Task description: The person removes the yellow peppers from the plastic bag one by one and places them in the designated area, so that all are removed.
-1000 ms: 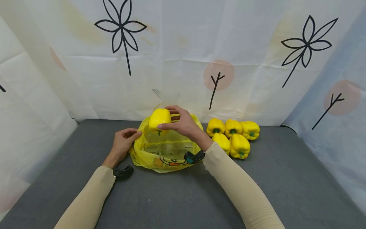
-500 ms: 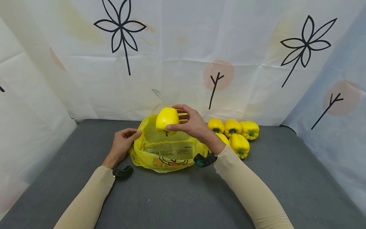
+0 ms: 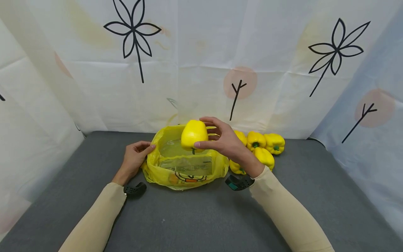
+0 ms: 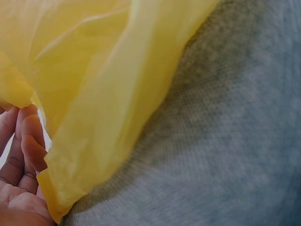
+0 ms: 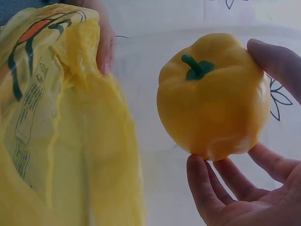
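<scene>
A yellow bell pepper [image 3: 193,134] with a green stem is held by my right hand [image 3: 225,141], the thumb on one side and the fingers on the other. It hangs over the mouth of a yellow plastic bag [image 3: 185,182], which stands wide on the table with its printed front toward me. My left hand [image 3: 135,157] pinches the bag's left rim. In the right wrist view the held pepper [image 5: 214,99] shows its stem, apart from the bag. The left wrist view has the bag's side [image 4: 99,117] beside the left fingers [image 4: 30,127].
Several more yellow bell peppers [image 3: 274,143] are grouped on the dark grey table [image 3: 176,224], right of the bag and partly hidden by the right hand and forearm. A white patterned cloth [image 3: 201,45] rises behind the table's far edge.
My right hand has moved to the right with the bell pepper, from the bag's left part to over its middle. The left hand has stayed at the rim.
</scene>
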{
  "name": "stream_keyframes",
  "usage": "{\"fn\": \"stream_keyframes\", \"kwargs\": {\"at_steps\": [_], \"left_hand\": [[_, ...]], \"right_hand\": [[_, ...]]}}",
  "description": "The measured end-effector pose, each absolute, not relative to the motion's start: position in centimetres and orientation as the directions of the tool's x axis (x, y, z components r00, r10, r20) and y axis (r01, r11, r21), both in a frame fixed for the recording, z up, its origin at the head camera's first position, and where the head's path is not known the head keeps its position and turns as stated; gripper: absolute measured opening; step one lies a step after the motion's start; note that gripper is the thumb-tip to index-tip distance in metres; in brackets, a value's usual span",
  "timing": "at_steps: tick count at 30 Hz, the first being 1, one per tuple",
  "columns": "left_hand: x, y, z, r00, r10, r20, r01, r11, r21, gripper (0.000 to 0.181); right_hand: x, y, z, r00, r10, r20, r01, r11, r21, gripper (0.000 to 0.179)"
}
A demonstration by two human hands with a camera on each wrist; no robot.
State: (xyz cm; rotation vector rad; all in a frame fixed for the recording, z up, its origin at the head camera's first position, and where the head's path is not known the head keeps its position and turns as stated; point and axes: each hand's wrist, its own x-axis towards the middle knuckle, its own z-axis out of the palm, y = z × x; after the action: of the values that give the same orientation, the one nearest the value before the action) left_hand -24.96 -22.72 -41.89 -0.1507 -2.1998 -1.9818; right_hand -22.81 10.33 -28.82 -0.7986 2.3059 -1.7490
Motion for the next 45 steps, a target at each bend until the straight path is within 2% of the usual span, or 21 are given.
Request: {"fn": "stream_keyframes", "kwargs": {"at_steps": [9,28,45], "left_hand": [[-25.0,-22.8,-41.9,-0.978,-0.048,0.205,0.198,0.113,0.974,0.04],[-25.0,-22.9,-42.1,-0.976,-0.037,0.214,0.208,0.118,0.971,0.038],[-24.9,-22.7,-42.0,-0.978,-0.041,0.207,0.201,0.115,0.973,0.039]], "right_hand": [[-22.1,12.6,-29.2,-0.859,-0.471,0.201,-0.295,0.135,-0.946,0.072],[-21.4,17.7,-29.3,-0.906,-0.384,0.176,-0.249,0.152,-0.956,0.071],[-20.4,22.6,-28.8,-0.942,-0.294,0.165,-0.24,0.241,-0.94,0.067]]}}
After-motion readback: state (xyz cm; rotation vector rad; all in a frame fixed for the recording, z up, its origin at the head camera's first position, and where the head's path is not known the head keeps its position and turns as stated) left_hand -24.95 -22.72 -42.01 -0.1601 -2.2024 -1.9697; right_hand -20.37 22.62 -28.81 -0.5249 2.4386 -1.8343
